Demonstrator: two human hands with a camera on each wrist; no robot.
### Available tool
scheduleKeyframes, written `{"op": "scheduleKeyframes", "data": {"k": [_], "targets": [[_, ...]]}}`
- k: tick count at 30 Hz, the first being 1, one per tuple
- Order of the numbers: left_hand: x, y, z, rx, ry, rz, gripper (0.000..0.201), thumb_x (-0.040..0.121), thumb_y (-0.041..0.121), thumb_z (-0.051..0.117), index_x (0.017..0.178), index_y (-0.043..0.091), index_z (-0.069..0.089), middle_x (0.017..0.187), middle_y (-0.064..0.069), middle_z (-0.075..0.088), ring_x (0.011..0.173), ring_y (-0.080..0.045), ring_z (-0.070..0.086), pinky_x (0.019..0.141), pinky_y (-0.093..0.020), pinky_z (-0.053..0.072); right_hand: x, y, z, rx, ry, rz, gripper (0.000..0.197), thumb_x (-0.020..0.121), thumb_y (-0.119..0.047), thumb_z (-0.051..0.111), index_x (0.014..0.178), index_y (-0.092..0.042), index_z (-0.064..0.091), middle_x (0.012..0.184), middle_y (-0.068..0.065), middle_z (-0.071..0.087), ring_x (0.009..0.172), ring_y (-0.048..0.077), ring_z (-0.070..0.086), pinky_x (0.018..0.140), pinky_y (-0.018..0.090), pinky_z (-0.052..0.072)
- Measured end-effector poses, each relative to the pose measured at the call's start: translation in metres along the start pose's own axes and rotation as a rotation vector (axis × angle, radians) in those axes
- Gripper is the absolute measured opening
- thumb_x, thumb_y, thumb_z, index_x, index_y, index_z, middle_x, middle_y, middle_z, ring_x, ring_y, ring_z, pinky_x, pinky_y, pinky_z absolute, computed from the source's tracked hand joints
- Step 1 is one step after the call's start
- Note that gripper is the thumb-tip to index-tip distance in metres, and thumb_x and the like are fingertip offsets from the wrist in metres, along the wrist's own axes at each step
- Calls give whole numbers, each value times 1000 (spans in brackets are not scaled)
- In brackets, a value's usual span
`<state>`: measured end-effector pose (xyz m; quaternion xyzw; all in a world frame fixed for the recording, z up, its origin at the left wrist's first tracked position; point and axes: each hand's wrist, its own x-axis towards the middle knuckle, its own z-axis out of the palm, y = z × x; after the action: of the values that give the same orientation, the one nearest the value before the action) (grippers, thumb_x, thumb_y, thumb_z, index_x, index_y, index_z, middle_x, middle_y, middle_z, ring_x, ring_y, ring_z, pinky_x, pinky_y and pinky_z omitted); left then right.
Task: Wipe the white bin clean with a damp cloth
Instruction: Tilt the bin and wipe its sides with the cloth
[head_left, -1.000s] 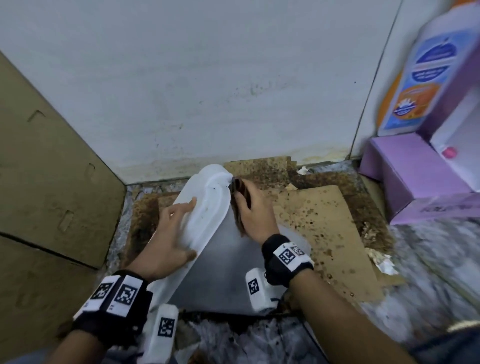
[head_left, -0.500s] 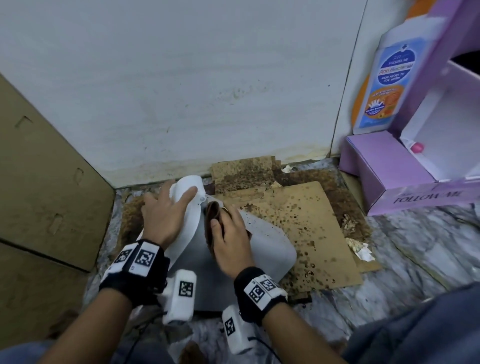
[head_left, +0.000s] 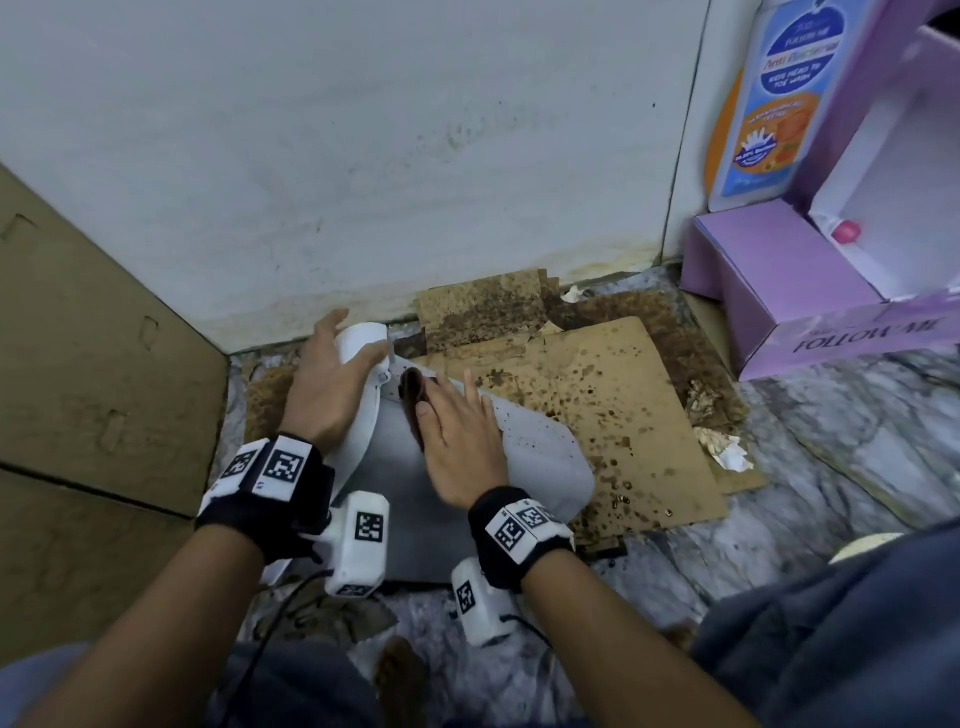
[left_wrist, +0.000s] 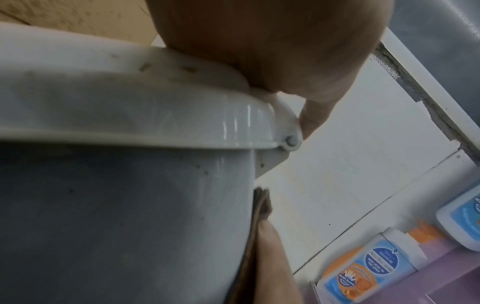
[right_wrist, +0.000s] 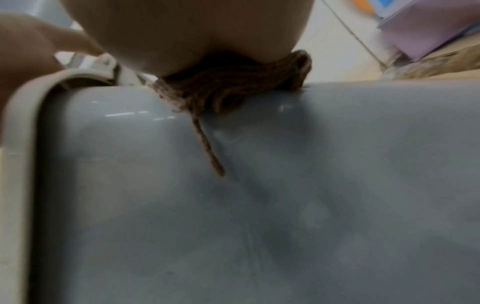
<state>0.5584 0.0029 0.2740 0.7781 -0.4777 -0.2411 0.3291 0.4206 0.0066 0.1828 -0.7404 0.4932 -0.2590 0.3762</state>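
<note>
The white bin (head_left: 540, 457) lies on its side on the floor, its lid (head_left: 363, 338) to the left. My left hand (head_left: 332, 384) rests on the lid with the fingers spread, and one fingertip touches the hinge (left_wrist: 292, 142). My right hand (head_left: 457, 431) lies flat on the bin's upturned side and presses a folded brown cloth (head_left: 413, 400) against it just beside the lid. In the right wrist view the cloth (right_wrist: 233, 88) is bunched under the palm, with a loose strand trailing over the wet bin wall (right_wrist: 259, 205). Dark specks dot the bin's right part.
Stained cardboard sheets (head_left: 613, 415) lie under and to the right of the bin. A white wall (head_left: 415, 156) stands close behind. A brown cardboard panel (head_left: 93, 389) closes the left. A purple box (head_left: 789, 291) and a bottle (head_left: 769, 104) stand at the right.
My left hand slid along the lid to its far, hinge end. My right hand stayed by the lid and flattened onto the cloth. The view shifted left.
</note>
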Motion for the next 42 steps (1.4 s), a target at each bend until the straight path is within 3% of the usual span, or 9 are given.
{"op": "scheduleKeyframes", "data": {"k": [3, 7, 11, 15, 20, 26, 33, 36, 42], "targets": [[0, -3, 1, 44, 2, 10, 66, 86, 48, 51, 147, 22, 41, 150, -7, 40, 135, -25, 39, 107, -37, 29, -6, 28, -4, -30, -8, 104, 47, 104, -37, 20, 148, -24, 30, 159, -3, 19, 149, 17, -3, 121, 39, -1], [1, -4, 6, 55, 20, 33, 55, 93, 39, 52, 144, 21, 44, 148, -7, 43, 134, -24, 41, 109, -39, 31, -11, 44, -8, 0, -14, 184, 48, 104, -35, 22, 149, -21, 29, 160, -1, 17, 149, 15, -3, 121, 38, 1], [2, -1, 7, 70, 14, 40, 62, 84, 46, 46, 142, 23, 46, 145, -9, 44, 130, -25, 43, 101, -34, 30, -8, 15, -2, 35, 14, 54, 56, 97, -39, 15, 149, -21, 28, 160, 1, 18, 148, 15, 12, 121, 39, 8], [1, -5, 7, 83, 25, 49, 56, 89, 41, 49, 141, 22, 46, 141, -10, 45, 130, -26, 42, 104, -38, 32, -1, -20, 3, 122, 0, -45, 49, 101, -33, 25, 149, -21, 28, 158, 0, 26, 146, 15, 18, 120, 38, 11], [0, -5, 8, 81, 47, 71, 46, 95, 31, 53, 139, 19, 48, 140, -12, 46, 128, -26, 43, 96, -31, 30, 0, -27, 7, 172, 62, -48, 47, 103, -29, 35, 147, -16, 32, 155, 2, 33, 145, 16, 23, 119, 36, 15], [-4, -6, 4, 39, 20, 58, 55, 87, 42, 50, 138, 20, 48, 140, -11, 45, 130, -25, 40, 98, -33, 30, 0, -11, 3, 273, 87, 3, 43, 101, -27, 42, 143, -19, 42, 150, -2, 41, 143, 14, 29, 117, 35, 24], [-3, -4, 7, 33, 31, 55, 63, 80, 48, 44, 137, 22, 50, 139, -9, 47, 131, -27, 40, 106, -44, 34, -5, -38, 3, 428, 64, 25, 44, 104, -26, 30, 147, -18, 35, 154, -2, 34, 144, 11, 23, 119, 36, 16], [-3, -8, 3, 29, 18, 30, 68, 81, 52, 43, 142, 22, 45, 146, -7, 42, 134, -25, 38, 111, -47, 32, -3, -47, 6, 482, 97, 1, 42, 102, -18, 33, 143, -16, 41, 146, 3, 45, 136, 18, 36, 115, 39, 27], [-4, -8, 5, 27, 42, 85, 34, 96, 30, 52, 129, 23, 52, 120, 3, 41, 113, -15, 39, 93, -33, 30, 2, -35, 16, 243, 178, -81, 40, 100, -24, 38, 138, -15, 43, 133, 5, 55, 125, 21, 46, 107, 38, 37]]}}
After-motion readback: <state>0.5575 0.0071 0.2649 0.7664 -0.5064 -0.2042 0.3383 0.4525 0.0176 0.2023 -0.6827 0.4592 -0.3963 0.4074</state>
